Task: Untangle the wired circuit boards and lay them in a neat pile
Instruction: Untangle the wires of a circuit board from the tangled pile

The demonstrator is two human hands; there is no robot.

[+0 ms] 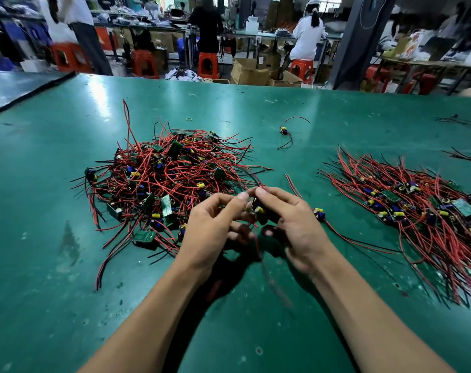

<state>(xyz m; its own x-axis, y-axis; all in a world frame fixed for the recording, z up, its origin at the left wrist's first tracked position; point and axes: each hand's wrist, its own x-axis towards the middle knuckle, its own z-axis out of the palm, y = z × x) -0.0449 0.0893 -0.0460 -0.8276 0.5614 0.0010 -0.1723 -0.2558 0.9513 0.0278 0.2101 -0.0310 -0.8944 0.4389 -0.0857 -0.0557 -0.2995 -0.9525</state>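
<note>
A tangled heap of small green circuit boards with red and black wires [164, 181] lies left of centre on the green table [282, 109]. A flatter, lined-up pile of the same boards [422, 211] lies at the right. Between the two, just above the table, my left hand [215, 227] and my right hand [293, 224] meet fingertip to fingertip. Together they hold one wired board [259, 214], with its red wires pinched at the top and hanging blurred below. Another board [319, 213] lies by my right hand, its wires trailing right.
A single wired board [284, 131] lies alone further back, with a rubber band [189, 119] beyond the heap. Loose black wires [460, 121] lie at the far right edge. Beyond the table are red stools, cardboard boxes and people at benches.
</note>
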